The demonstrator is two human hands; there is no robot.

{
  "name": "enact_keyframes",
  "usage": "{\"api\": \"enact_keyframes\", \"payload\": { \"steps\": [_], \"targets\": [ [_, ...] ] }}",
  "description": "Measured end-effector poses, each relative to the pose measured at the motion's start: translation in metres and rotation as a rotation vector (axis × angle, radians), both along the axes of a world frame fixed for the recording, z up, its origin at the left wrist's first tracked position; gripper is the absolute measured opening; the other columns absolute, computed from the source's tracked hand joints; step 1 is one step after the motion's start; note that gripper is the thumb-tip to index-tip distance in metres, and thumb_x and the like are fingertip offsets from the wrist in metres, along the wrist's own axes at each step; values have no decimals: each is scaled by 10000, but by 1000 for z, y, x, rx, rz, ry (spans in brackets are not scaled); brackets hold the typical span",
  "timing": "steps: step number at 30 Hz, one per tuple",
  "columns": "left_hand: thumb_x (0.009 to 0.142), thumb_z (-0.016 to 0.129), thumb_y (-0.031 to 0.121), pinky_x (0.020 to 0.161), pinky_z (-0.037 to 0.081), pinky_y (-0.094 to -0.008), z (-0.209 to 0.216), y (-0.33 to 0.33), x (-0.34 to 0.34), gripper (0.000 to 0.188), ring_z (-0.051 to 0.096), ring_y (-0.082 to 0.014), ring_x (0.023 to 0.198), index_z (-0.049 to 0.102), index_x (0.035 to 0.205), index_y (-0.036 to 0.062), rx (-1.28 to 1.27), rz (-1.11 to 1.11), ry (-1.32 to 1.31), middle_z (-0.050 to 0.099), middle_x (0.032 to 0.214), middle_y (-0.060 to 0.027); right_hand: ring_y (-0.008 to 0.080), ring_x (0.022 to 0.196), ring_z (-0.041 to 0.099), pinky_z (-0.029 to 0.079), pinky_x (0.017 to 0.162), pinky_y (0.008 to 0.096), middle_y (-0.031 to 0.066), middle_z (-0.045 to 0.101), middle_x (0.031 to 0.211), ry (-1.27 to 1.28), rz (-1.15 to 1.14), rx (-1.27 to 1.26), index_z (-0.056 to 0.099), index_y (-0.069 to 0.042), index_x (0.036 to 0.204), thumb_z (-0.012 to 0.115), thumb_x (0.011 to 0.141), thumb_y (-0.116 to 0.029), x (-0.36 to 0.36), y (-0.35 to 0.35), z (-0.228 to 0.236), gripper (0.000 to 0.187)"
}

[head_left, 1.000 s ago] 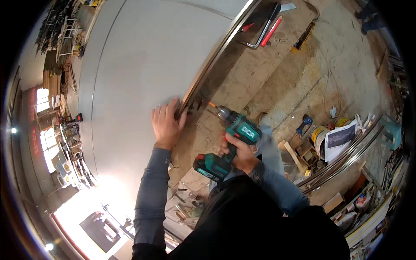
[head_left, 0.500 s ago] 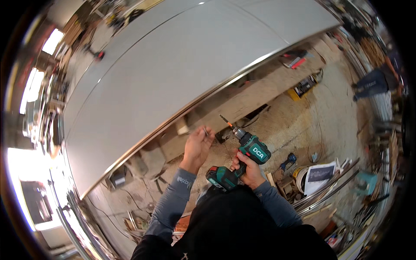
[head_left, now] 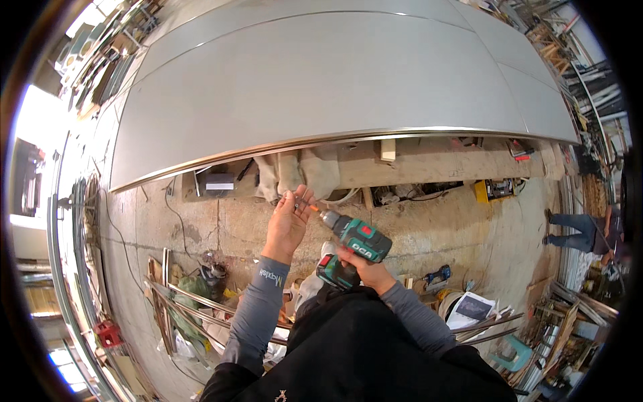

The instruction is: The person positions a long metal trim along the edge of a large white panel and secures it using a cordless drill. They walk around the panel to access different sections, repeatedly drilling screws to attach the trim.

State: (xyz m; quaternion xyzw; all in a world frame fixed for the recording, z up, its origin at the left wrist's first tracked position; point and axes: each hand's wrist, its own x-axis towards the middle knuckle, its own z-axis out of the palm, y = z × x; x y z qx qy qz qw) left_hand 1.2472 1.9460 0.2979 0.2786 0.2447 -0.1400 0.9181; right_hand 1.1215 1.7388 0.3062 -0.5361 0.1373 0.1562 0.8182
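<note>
In my right hand (head_left: 367, 269) is a green and black cordless drill (head_left: 362, 240), gripped by its handle. Its chuck and orange-collared bit aim left toward my other hand. My left hand (head_left: 288, 224) is raised beside the bit tip, palm up, fingers curled and thumb pinching a small metal piece (head_left: 297, 206), too small to name exactly. The fingers partly hide the bit's end. Beyond both hands runs the metal-trimmed front edge of a large grey panel (head_left: 321, 74), which neither hand touches.
Under the panel lies a wooden beam (head_left: 415, 167) with draped cloth (head_left: 301, 171). A yellow toolbox (head_left: 492, 191) and a blue power tool (head_left: 439, 275) rest on the floor. Metal strips (head_left: 194, 305) lie at lower left. Another person (head_left: 583, 231) stands at far right.
My view has turned, so the panel edge now runs nearly level. The drill has swung left, bringing its bit close to my left fingers. Both hands keep their grips.
</note>
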Motion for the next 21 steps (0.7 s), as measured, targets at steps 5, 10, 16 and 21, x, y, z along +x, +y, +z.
{"api": "enact_keyframes", "payload": {
  "steps": [5, 10, 16, 21],
  "targets": [
    [1082, 584, 240, 1092, 535, -402, -5, 41, -13, 301, 647, -250, 1177, 571, 1262, -2, -20, 100, 20, 663, 1282, -114, 94, 713, 593, 488, 673, 292, -17, 665, 811, 18, 27, 11, 714, -42, 1020, 763, 953, -126, 0, 36, 3, 118],
    [1082, 586, 209, 1089, 529, -420, 9, 75, -16, 280, 641, -259, 1158, 557, 1256, -8, 170, 151, 9, 646, 1296, -119, 87, 724, 584, 481, 695, 281, -18, 653, 804, 8, 92, 159, 708, -48, 1021, 722, 974, -108, 9, 64, -10, 78],
    [1096, 556, 222, 993, 568, -381, 8, 100, 26, 250, 684, -255, 1105, 602, 1186, -7, 302, -92, -62, 681, 1207, -140, 82, 681, 597, 495, 649, 277, -17, 661, 791, -4, -2, 85, 689, -55, 962, 772, 952, -152, 19, 98, -11, 129],
    [1099, 537, 181, 896, 600, -347, -3, 130, 76, 163, 711, -239, 1071, 596, 1126, 31, 259, -323, -114, 706, 1129, -118, 71, 713, 590, 482, 665, 260, -16, 669, 859, 23, -168, 126, 706, -36, 1082, 746, 958, -99, 35, 154, -19, 144]
  ]
}}
